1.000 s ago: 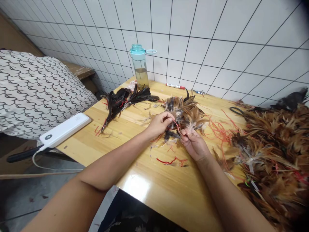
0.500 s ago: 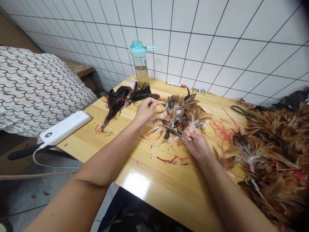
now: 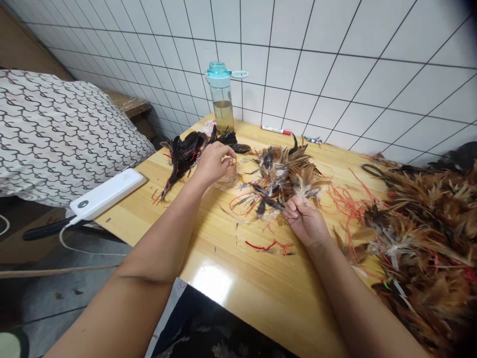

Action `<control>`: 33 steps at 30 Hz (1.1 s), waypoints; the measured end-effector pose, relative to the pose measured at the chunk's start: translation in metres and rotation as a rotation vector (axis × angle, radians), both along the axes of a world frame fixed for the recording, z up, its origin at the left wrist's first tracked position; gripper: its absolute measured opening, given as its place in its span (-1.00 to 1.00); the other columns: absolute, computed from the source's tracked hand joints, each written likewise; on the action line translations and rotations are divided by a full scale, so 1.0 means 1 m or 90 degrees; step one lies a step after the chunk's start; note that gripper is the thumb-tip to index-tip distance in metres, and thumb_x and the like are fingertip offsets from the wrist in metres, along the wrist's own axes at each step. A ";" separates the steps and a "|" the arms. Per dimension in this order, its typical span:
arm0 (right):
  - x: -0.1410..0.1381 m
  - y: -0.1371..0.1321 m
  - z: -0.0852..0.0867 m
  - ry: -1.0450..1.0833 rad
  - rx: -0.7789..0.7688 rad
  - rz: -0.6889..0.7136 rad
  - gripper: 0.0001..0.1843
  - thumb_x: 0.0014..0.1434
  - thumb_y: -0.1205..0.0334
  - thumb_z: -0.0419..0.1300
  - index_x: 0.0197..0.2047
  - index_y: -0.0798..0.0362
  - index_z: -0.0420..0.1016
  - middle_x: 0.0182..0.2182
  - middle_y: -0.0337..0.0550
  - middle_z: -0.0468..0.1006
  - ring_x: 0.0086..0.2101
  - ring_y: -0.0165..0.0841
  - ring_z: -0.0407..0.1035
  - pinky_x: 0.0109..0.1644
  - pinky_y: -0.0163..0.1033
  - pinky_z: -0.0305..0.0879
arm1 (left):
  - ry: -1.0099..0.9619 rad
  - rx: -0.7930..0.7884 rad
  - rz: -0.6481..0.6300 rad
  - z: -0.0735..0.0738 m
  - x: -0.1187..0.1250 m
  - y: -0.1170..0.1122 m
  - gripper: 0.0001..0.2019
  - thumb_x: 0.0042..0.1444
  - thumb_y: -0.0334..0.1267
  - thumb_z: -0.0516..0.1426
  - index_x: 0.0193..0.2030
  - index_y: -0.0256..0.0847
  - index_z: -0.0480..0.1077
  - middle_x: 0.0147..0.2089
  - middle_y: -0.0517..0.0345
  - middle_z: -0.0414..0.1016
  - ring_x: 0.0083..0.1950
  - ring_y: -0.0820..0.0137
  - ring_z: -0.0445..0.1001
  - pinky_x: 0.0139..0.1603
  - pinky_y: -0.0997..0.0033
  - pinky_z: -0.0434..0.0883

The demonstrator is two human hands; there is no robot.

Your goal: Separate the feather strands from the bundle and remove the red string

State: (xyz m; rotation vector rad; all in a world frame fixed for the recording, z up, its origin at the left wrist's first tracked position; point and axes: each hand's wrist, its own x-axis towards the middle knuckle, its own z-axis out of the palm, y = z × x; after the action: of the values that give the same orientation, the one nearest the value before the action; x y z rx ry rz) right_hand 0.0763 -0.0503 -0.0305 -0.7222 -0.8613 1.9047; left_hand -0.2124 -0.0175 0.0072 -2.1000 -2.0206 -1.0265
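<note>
My right hand (image 3: 306, 219) is closed in a pinch around the base of a bunch of brown feathers (image 3: 300, 184), whose tips fan out away from me. Just beyond it lies a loose pile of mixed brown, grey and black feathers (image 3: 274, 166). To the left, my left hand (image 3: 215, 161) hovers over the table with thumb and fingers apart. Beneath its fingers is a pale, blurred wisp I cannot make out clearly. Beside that hand, and partly hidden by it, are black feathers (image 3: 182, 154) tied with red thread.
A large heap of brown feathers (image 3: 428, 238) covers the table's right side, with tangled red string (image 3: 346, 199) beside it. A water bottle (image 3: 222, 102) and a red-and-white marker (image 3: 276, 130) stand and lie near the tiled wall. A white power bank (image 3: 108, 194) sits at the left edge.
My left hand has moved left, away from the feather pile toward the black feathers, and its fingers have parted. My right hand keeps its grip on the brown bunch.
</note>
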 end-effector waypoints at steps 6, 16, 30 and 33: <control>-0.001 -0.001 0.000 -0.012 0.009 -0.014 -0.63 -0.01 0.16 0.32 -0.54 0.02 0.16 -0.58 -0.34 0.13 -0.60 -0.49 -0.06 -0.51 -0.30 -0.03 | 0.089 -0.130 -0.118 -0.021 0.001 0.007 -0.75 -0.03 -0.45 0.11 -0.24 -0.15 0.55 -0.28 0.06 0.40 -0.21 0.31 0.36 -0.11 0.33 0.29; -0.004 -0.003 -0.002 -0.039 0.028 -0.040 -0.62 -0.06 0.15 0.38 -0.52 0.03 0.20 -0.59 -0.37 0.20 -0.60 -0.52 -0.02 -0.51 -0.32 -0.05 | 0.028 -0.048 -0.062 -0.022 0.012 0.007 -0.82 0.08 -0.39 0.07 -0.25 -0.22 0.49 -0.24 0.01 0.41 -0.15 0.28 0.35 -0.08 0.30 0.30; -0.010 -0.009 -0.019 -0.352 0.265 -0.145 -0.59 0.10 -0.08 0.21 -0.58 0.00 0.24 -0.64 -0.33 0.22 -0.56 -0.45 0.08 -0.46 -0.29 0.04 | -0.509 -0.308 -0.422 -0.012 0.118 -0.037 -0.80 0.09 -0.18 0.16 -0.37 -0.28 0.50 -0.34 0.06 0.57 -0.30 0.38 0.48 -0.24 0.42 0.38; -0.007 -0.009 -0.025 -0.420 0.296 -0.146 -0.61 0.11 -0.07 0.19 -0.58 -0.01 0.27 -0.66 -0.32 0.21 -0.57 -0.42 0.07 -0.48 -0.27 0.03 | -0.529 -0.312 -0.404 -0.018 0.125 -0.039 -0.81 0.08 -0.20 0.17 -0.41 -0.30 0.49 -0.35 0.06 0.56 -0.28 0.39 0.48 -0.20 0.42 0.39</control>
State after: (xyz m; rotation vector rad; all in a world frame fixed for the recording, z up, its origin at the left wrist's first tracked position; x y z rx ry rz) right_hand 0.0691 -0.0591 -0.0558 -1.1136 -1.4902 1.1891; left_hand -0.0877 -0.0567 -0.0108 -3.0706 -2.0670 -1.9221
